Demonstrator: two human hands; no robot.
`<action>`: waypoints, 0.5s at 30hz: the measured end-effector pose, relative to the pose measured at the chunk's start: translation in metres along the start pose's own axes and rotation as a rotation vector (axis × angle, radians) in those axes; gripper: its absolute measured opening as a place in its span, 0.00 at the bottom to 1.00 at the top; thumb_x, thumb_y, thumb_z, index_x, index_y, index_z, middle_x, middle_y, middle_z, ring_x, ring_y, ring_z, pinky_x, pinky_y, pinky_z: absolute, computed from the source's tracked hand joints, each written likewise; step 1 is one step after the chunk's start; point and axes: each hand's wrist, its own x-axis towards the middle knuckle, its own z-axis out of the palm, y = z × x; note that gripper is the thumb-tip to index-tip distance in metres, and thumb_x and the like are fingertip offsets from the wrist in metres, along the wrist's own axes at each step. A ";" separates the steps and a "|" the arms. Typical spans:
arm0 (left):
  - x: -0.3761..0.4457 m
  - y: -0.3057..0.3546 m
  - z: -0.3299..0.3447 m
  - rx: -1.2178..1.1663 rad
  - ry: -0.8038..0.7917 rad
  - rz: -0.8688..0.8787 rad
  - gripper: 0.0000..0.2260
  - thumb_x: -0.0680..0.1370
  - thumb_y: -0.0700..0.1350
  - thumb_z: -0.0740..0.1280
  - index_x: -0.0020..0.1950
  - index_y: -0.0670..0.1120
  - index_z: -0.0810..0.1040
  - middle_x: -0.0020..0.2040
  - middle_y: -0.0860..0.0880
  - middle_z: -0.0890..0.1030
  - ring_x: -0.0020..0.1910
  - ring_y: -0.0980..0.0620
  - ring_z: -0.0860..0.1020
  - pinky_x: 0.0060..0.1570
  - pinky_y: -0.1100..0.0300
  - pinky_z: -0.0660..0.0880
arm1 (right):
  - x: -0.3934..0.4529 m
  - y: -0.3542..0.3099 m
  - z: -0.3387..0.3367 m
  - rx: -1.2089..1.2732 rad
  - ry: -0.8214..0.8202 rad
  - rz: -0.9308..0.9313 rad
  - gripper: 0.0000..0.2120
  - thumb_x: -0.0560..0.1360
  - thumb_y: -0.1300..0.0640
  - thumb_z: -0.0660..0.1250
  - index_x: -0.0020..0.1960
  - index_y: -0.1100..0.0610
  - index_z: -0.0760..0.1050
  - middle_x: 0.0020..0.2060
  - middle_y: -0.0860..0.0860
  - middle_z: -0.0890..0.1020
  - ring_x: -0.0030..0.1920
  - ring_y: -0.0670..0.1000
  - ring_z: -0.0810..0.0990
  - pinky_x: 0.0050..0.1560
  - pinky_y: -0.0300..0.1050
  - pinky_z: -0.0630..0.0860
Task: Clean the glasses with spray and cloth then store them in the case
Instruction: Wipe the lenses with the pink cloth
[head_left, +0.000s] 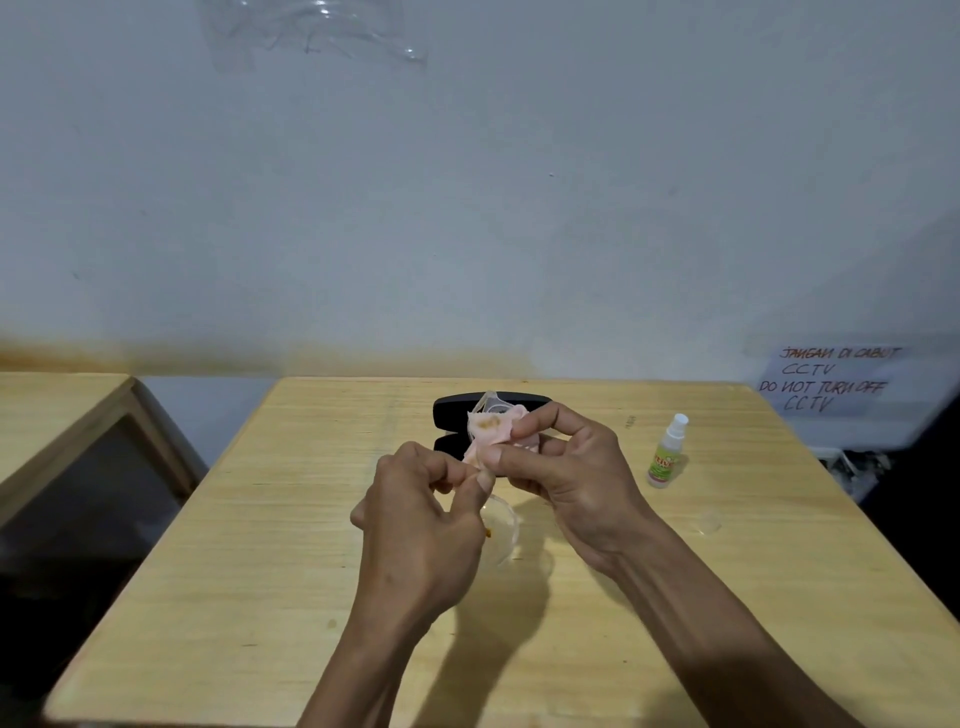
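Observation:
Both my hands are raised over the middle of the wooden table (270, 545). My left hand (421, 519) pinches the clear-framed glasses (506, 525), whose lens and temple hang below its fingers. My right hand (561, 467) pinches a pale pink cloth (493, 428) folded over the upper part of the glasses. Behind the hands lies the black glasses case (457, 408), open, partly hidden by the cloth and fingers. A small spray bottle (667, 452) with a white nozzle and green label stands upright to the right, apart from my hands.
A small clear cap (709, 522) lies on the table right of my right forearm. A white wall rises just behind the table. A paper sign (831, 379) hangs at the right. A second wooden table (52, 410) stands to the left across a gap.

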 end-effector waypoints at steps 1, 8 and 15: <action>-0.001 0.001 0.000 0.031 0.002 0.009 0.10 0.73 0.47 0.74 0.33 0.52 0.76 0.39 0.54 0.79 0.47 0.55 0.75 0.58 0.41 0.70 | 0.000 -0.001 0.000 0.006 0.000 -0.005 0.14 0.66 0.72 0.77 0.38 0.56 0.77 0.31 0.53 0.83 0.34 0.52 0.82 0.44 0.47 0.76; -0.007 0.002 0.003 0.088 0.010 0.064 0.10 0.73 0.46 0.74 0.34 0.52 0.77 0.41 0.53 0.78 0.44 0.58 0.74 0.57 0.43 0.70 | 0.011 -0.002 0.003 0.207 0.066 0.070 0.14 0.69 0.70 0.75 0.34 0.54 0.77 0.42 0.59 0.83 0.40 0.57 0.82 0.39 0.47 0.77; -0.004 0.002 0.005 -0.104 0.030 -0.033 0.11 0.67 0.55 0.70 0.34 0.47 0.78 0.36 0.56 0.78 0.39 0.58 0.77 0.57 0.35 0.71 | 0.008 0.005 0.004 0.174 0.067 0.061 0.15 0.70 0.68 0.75 0.35 0.53 0.72 0.38 0.53 0.84 0.37 0.51 0.82 0.39 0.44 0.77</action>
